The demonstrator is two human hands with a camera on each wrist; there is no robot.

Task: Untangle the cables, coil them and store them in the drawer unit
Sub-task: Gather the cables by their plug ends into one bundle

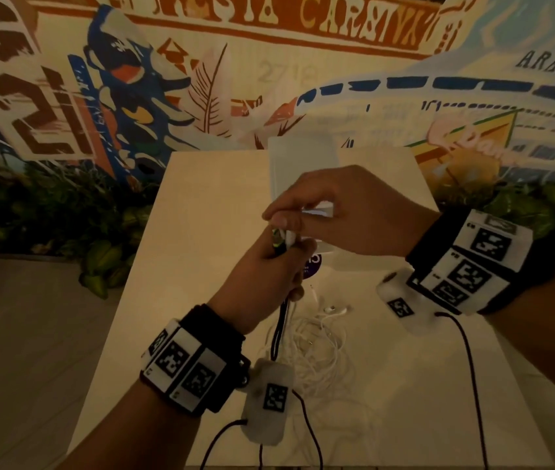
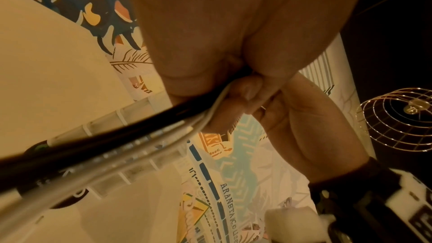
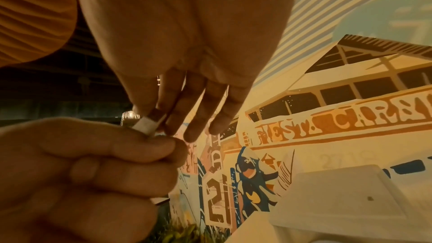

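Cables lay nearest on the pale tabletop: a loose white cable tangle sat just right of the person's left wrist, with a small white earbud-like piece at its far edge. A black cable rose from that heap up into the left hand, which was raised above the tabletop with its fingers curled round a bundle of black and white leads. From the left wrist view those leads ran out of the fist side by side, the dark ones over the pale ones. Something green and yellow showed at the top of the fist, too small to identify.

Just beyond, the right hand met the left from the right side, the two touching at the fingertips. Its thumb and forefinger pinched a small white connector that stuck up out of the left fist, while its other fingers hung straight and relaxed below.

Behind the hands stood the white drawer unit, at the far middle of the tabletop, partly hidden by the right hand; I could not tell whether any drawer was open. A purple round label lay on the tabletop at its foot. Leafy plants lined the floor on either side, and a painted mural covered the far wall.
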